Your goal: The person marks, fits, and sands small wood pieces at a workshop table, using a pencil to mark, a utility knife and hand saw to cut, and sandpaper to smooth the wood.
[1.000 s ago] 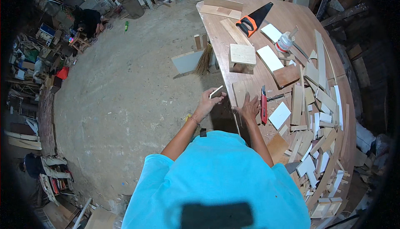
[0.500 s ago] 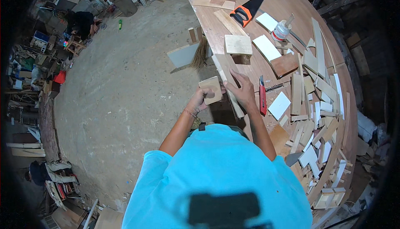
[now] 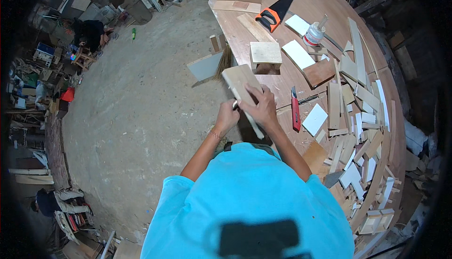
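Observation:
A narrow wooden plank [image 3: 241, 76] is held tilted at the near left edge of the workbench. My right hand [image 3: 263, 108] grips it, thumb across the upper face and fingers over the far side. Beside the plank's left edge, my left hand [image 3: 227, 118] is closed, with a thin pale edge of a small tan square piece [image 3: 235, 104] showing at its fingertips. The rest of that piece is hidden. Just beyond the plank, a small wooden box-like block [image 3: 265, 53] stands on the bench. A red utility knife [image 3: 295, 110] lies to the right of my right hand.
The workbench [image 3: 292, 89] carries an orange-handled saw [image 3: 278, 12], a glue jar [image 3: 314, 34] with a brush, white panels [image 3: 298, 54] and many wood offcuts [image 3: 348, 155]. A broom [image 3: 225, 61] leans at its left edge. Two people [image 3: 88, 33] are at the far and near left.
The plank has lifted off the bench edge and swung left, tilting its face upward. The small tan square piece has turned from face-up to edge-on against the plank's left side.

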